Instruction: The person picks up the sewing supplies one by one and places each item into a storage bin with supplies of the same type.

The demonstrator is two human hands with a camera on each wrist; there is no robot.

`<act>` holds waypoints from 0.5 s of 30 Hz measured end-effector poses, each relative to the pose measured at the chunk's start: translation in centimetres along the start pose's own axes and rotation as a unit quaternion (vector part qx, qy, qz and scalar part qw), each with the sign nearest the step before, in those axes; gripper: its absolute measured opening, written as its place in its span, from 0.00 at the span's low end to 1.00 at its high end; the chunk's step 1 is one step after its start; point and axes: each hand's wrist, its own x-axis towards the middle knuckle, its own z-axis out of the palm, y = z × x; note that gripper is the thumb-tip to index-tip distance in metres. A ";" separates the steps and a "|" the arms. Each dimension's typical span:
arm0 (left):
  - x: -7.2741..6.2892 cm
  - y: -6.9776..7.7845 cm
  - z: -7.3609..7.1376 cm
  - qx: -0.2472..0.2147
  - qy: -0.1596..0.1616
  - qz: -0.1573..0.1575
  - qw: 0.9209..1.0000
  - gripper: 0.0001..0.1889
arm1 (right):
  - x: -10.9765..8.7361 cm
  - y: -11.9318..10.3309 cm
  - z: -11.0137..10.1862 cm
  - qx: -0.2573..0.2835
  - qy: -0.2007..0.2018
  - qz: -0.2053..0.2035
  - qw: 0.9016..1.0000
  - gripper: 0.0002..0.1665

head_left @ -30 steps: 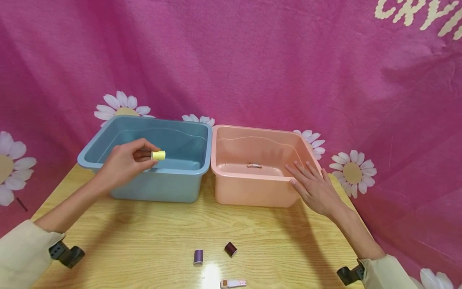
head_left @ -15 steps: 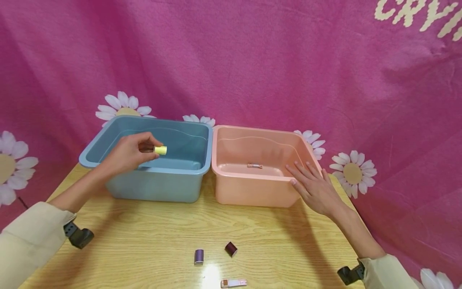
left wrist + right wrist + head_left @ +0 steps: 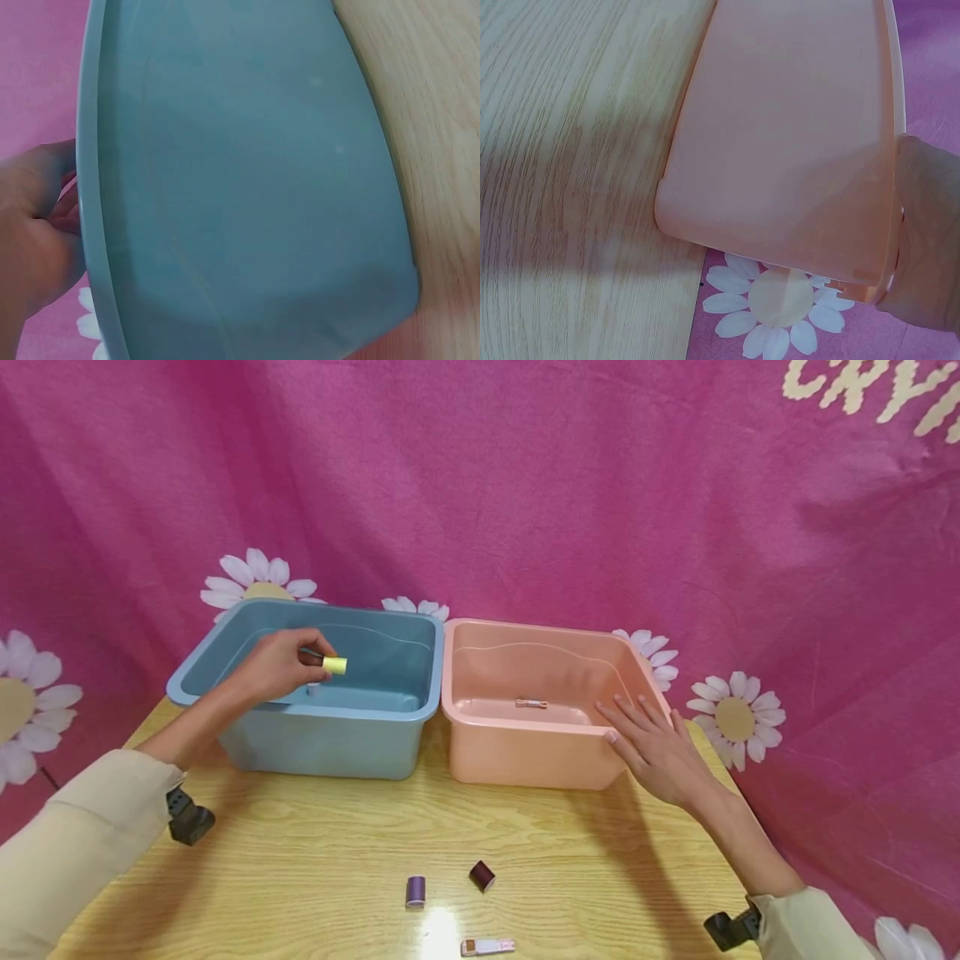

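Note:
Between thumb and fingertips, my left hand (image 3: 285, 662) pinches a yellow thread spool (image 3: 334, 665) by one end, above the opening of the blue bin (image 3: 322, 752). Just below those fingers a small pale thing (image 3: 313, 689) shows inside the bin; its kind cannot be made out. In the left wrist view the bin's rim hides the fingertips and the spool. My right hand (image 3: 656, 752) rests with spread, straight fingers over the near right rim of the pink bin (image 3: 525, 756). A small banded bundle (image 3: 532, 703) lies on the pink bin's floor.
On the wooden table (image 3: 315, 877) in front of the bins lie a purple thread spool (image 3: 416, 892), a dark maroon spool (image 3: 482, 876) and a small white-and-brown item (image 3: 487, 947). A magenta cloth (image 3: 480, 485) with daisies hangs behind.
My left hand has moved a little forward and right with the yellow spool, farther over the blue bin. The pale thing below it has come into view. My right hand stays put.

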 end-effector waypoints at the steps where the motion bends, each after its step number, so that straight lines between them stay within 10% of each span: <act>1: 0.1 0.0 0.0 0.004 -0.002 -0.002 1.000 0.11 | 0.0 0.0 0.0 0.001 0.000 0.000 1.000 0.30; 15: 2.0 -1.3 0.4 0.058 -0.050 0.008 0.997 0.10 | 0.1 0.2 0.1 -0.005 0.002 -0.001 1.000 0.30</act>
